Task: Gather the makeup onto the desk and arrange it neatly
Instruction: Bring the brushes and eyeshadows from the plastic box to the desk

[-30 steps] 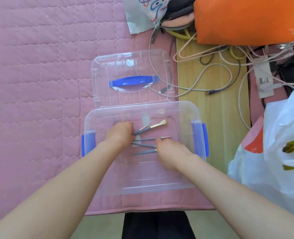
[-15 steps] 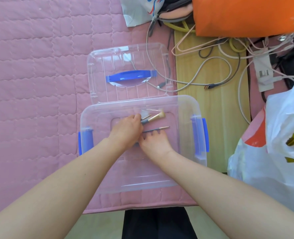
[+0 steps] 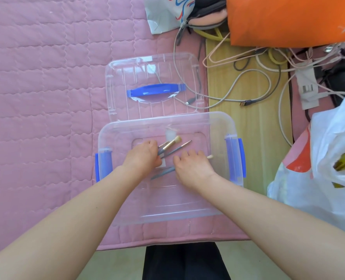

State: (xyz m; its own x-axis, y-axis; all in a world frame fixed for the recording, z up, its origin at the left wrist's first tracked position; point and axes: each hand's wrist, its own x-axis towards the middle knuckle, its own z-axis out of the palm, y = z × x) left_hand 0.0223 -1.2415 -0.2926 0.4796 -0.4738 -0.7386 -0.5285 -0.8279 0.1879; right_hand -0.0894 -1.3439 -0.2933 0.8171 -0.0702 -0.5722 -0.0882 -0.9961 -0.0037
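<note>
A clear plastic storage box (image 3: 218, 126) with blue side latches sits on the pink quilted bed. Inside it lie several grey-handled makeup brushes. My left hand (image 3: 142, 156) grips the handles of a fluffy-tipped brush (image 3: 172, 143) and a thin brush (image 3: 177, 148), whose tips fan up to the right. My right hand (image 3: 192, 166) holds another grey brush (image 3: 161, 173); its handle sticks out to the lower left and a pale tip shows past my fingers at the right.
The box's clear lid (image 3: 153, 87) with a blue handle lies just behind it. A wooden board (image 3: 254, 138) with tangled cables (image 3: 248, 77) runs along the right. A white plastic bag (image 3: 329, 168) sits at right, an orange bag (image 3: 289, 19) at top right.
My hands have drawn apart: the right one slid right and down with one brush, while the left kept hold of the other brushes.
</note>
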